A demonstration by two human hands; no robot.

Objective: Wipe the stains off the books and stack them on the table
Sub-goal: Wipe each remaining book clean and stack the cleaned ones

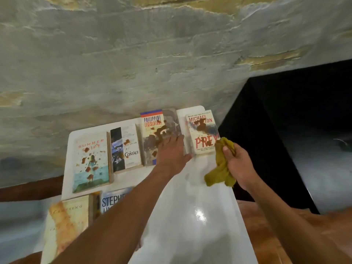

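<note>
Several stained books lie flat on a white table point(190, 216). In the far row, from left: Summer Shift point(91, 161), Contact point(126, 147), Philippine Legislature point(156, 128) and Prey point(202, 130), all with brown blotches. My left hand point(172, 152) rests flat on the lower right part of the Philippine Legislature book, thumb at its edge. My right hand point(238, 164) grips a crumpled yellow cloth point(221, 172) just right of and below Prey, apart from it. Two more books lie nearer: a cream one point(66, 221) and a Stephen King one point(112, 200), partly hidden by my left arm.
A rough concrete wall rises right behind the table. A black opening and dark floor lie to the right of the table edge. A wooden surface point(266, 235) sits at the lower right. The near right part of the table holds no books.
</note>
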